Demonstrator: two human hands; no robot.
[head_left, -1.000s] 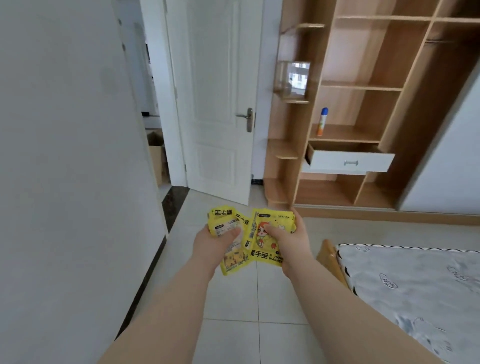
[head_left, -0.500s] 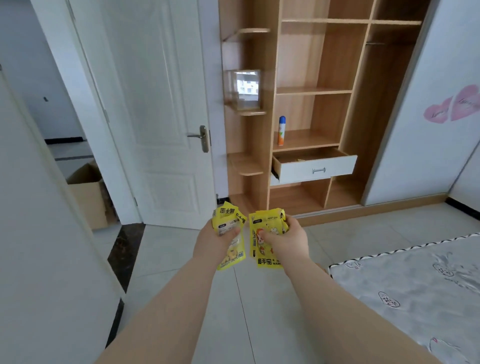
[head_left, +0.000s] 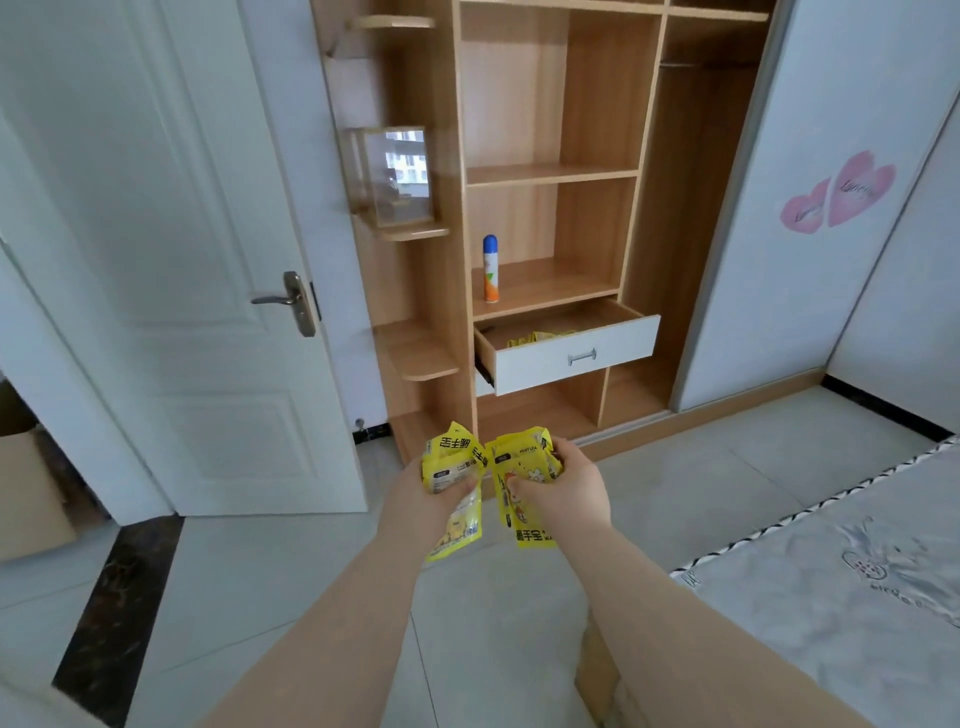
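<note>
Both hands are held out in front of me above the tiled floor, each gripping yellow packets. My left hand (head_left: 421, 493) holds yellow packets (head_left: 453, 467) with black lettering, thumb on top. My right hand (head_left: 566, 493) grips other yellow packets (head_left: 522, 467) printed with a cartoon figure. Ahead stands a wooden wardrobe (head_left: 597, 156) with its white-fronted drawer (head_left: 576, 356) pulled out; more yellow packets (head_left: 535, 339) lie inside the drawer.
A spray can (head_left: 490, 267) stands on the shelf above the drawer. A clear display box (head_left: 395, 176) sits on a corner shelf. A white door (head_left: 171, 260) is at left, a cardboard box (head_left: 31, 493) behind it. A mattress (head_left: 841, 587) lies at right.
The view has moved closer to the wardrobe and turned right; the drawer's inside now shows. Both hands keep their hold on the packets.
</note>
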